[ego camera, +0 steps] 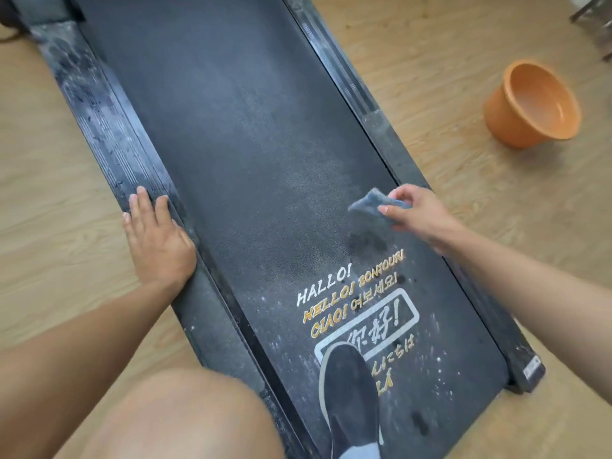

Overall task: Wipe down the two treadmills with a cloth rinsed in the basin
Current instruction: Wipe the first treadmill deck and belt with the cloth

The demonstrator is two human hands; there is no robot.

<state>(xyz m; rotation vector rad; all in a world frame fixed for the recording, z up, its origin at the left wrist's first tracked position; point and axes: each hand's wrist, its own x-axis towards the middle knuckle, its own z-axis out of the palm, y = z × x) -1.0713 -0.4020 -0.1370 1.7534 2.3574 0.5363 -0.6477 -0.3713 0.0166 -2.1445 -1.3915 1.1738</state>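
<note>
A black treadmill (231, 134) runs from the near right to the far left, its dusty belt printed with greetings in white and gold. My right hand (419, 215) pinches a folded blue-grey cloth (371, 205) just above the belt's right side, where a dark wet patch shows below it. My left hand (155, 236) rests flat, fingers straight, on the smeared left side rail (99, 111). An orange basin (533, 104) stands on the floor to the right of the treadmill.
My dark shoe (351, 399) stands on the near end of the belt, and my bare knee fills the lower left. Light wood flooring (430, 61) surrounds the treadmill. Metal furniture legs (596, 14) show at the top right corner.
</note>
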